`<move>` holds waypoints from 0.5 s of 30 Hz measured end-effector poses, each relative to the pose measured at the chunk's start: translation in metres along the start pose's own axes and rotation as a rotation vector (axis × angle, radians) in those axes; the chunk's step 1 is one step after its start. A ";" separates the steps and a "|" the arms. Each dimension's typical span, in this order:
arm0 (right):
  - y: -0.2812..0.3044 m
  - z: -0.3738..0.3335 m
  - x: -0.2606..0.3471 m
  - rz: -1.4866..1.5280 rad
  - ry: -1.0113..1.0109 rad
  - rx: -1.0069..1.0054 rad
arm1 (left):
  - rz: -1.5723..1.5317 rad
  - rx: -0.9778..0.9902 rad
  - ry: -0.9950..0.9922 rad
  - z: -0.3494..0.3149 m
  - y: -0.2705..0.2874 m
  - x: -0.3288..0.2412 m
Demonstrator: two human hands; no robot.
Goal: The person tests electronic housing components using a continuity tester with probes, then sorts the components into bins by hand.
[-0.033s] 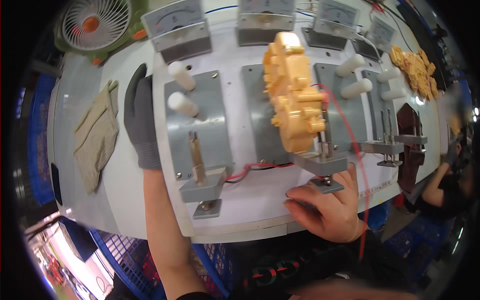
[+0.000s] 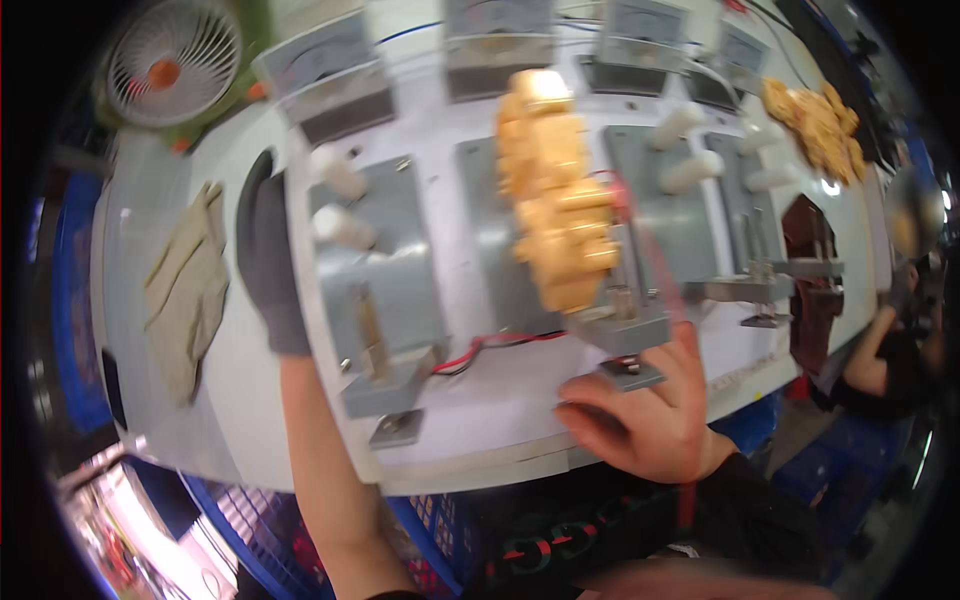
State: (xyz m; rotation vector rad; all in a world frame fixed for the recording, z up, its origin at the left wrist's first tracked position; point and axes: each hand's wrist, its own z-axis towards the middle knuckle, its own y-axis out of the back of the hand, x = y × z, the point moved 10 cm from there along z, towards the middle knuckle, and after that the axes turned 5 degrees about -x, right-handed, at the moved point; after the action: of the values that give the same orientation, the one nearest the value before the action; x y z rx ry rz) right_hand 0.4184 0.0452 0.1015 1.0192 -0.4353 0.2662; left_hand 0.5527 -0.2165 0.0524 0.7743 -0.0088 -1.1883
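Observation:
My left hand (image 2: 268, 262), in a dark grey glove, lies along the left edge of a raised white board (image 2: 455, 440). Its fingers are stretched out and hold nothing. A yellow molded plastic housing (image 2: 553, 190) stands upright on the board's middle fixture, beside a grey metal bracket (image 2: 625, 332). My bare right hand (image 2: 655, 420) is under that bracket at the board's front edge. Its fingers curl about a small metal plate (image 2: 632, 375); the bracket hides some of them. A red wire (image 2: 660, 255), blurred, runs down past the housing toward this hand.
Grey plates with white pegs (image 2: 692, 172) and metal brackets sit on both sides. Analog meters (image 2: 498, 45) line the back. A green fan (image 2: 175, 65) and beige cloth (image 2: 190, 300) are at left. More yellow parts (image 2: 815, 130) lie far right, near another person's arm (image 2: 868, 362).
The view has shifted a little, so the board and fixtures appear slightly farther left. Both hands keep nearly the same places against the fixtures.

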 end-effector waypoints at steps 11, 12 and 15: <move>0.005 -0.007 0.002 0.048 0.048 -0.174 | -1.285 0.392 0.852 -0.031 -0.069 0.098; 0.005 -0.007 0.002 0.048 0.054 -0.187 | -0.804 0.265 0.626 -0.023 -0.054 0.112; 0.009 -0.011 0.001 0.041 0.079 -0.236 | -0.257 0.074 0.293 -0.020 -0.033 0.105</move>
State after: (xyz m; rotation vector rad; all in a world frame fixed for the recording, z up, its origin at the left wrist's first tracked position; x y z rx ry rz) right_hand 0.4182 0.0595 0.1042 0.7668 -0.4058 0.2832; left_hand 0.5756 -0.2979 -0.0200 1.0320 0.2980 -1.3111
